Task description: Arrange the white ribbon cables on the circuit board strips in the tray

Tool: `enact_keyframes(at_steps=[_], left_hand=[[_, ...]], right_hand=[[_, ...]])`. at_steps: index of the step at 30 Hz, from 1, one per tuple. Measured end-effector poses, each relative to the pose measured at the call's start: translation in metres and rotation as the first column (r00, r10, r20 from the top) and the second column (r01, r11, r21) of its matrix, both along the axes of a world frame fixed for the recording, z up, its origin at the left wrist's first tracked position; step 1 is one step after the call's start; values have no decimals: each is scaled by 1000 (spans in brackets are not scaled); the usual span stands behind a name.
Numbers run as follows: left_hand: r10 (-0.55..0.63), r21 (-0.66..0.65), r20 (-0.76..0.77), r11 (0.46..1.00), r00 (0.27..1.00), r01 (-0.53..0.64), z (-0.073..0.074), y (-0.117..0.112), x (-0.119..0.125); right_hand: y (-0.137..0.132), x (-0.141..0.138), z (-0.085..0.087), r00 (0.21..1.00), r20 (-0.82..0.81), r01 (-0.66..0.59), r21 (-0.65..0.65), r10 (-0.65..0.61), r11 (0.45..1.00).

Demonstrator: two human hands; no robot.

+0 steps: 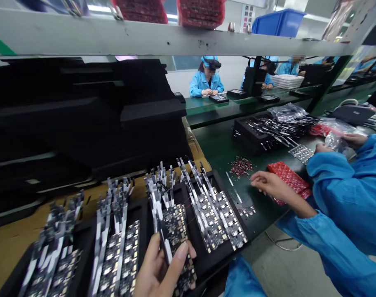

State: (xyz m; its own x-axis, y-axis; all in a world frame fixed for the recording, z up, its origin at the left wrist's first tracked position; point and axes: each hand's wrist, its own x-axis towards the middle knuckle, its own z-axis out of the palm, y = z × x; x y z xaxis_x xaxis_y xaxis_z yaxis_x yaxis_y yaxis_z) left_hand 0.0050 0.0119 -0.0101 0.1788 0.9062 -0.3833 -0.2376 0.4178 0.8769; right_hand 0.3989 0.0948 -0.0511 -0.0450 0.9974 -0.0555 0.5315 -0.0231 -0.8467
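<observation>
My left hand [158,270] is at the bottom edge, shut on a black circuit board [177,231] with a white flex strip. It holds the board over a black tray [206,264] near the table's front edge. Rows of similar boards [219,218] with upright strips stand in the trays. My right hand is not visible; only a bit of blue sleeve [243,282] shows at the bottom.
A co-worker in a blue coat sits at right, one hand [266,183] beside a red tray [288,177], the other [353,140] on a plastic bag. Small red parts [241,166] lie on the green table. Stacked black trays [83,119] rise at left. More workers sit behind.
</observation>
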Motion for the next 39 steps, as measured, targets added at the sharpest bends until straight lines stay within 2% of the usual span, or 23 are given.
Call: enact_keyframes(at_steps=[2, 5, 12, 16, 19, 22, 27, 30, 32, 39], left_hand=[[67, 117, -79, 992, 995, -57, 10, -5, 11], [91, 164, -113, 984, 989, -72, 15, -8, 18], [194, 321, -171, 938, 966, -131, -13, -7, 11], [169, 290, -213, 952, 962, -102, -16, -6, 12], [205, 330, -212, 935, 956, -127, -14, -4, 15], [206, 353, -172, 926, 963, -134, -16, -3, 15], [114, 300, -111, 951, 987, -76, -22, -5, 11], [36, 242, -49, 970, 998, -23, -24, -7, 8], [37, 241, -29, 970, 999, -29, -23, -8, 8], [74, 271, -17, 960, 997, -67, -16, -9, 10]], right_hand=[[-7, -8, 2, 993, -120, -1, -1, 0, 1000], [-17, -21, 5, 967, -253, 16, 9, -13, 1000], [-36, -34, 4, 898, -440, 9, -21, -17, 1000], [-50, -47, 22, 881, -469, 37, -62, -61, 997], [-58, -61, 38, 890, -446, 70, -82, -99, 994], [-63, -75, 47, 889, -456, 20, -78, -53, 997], [-71, -95, 50, 881, -464, -86, 48, 98, 995], [-76, -108, 50, 816, -570, -187, -101, 97, 977], [-78, -116, 49, 774, -630, -243, -197, 68, 950], [-76, -139, 48, 650, -760, -345, -264, 26, 901]])
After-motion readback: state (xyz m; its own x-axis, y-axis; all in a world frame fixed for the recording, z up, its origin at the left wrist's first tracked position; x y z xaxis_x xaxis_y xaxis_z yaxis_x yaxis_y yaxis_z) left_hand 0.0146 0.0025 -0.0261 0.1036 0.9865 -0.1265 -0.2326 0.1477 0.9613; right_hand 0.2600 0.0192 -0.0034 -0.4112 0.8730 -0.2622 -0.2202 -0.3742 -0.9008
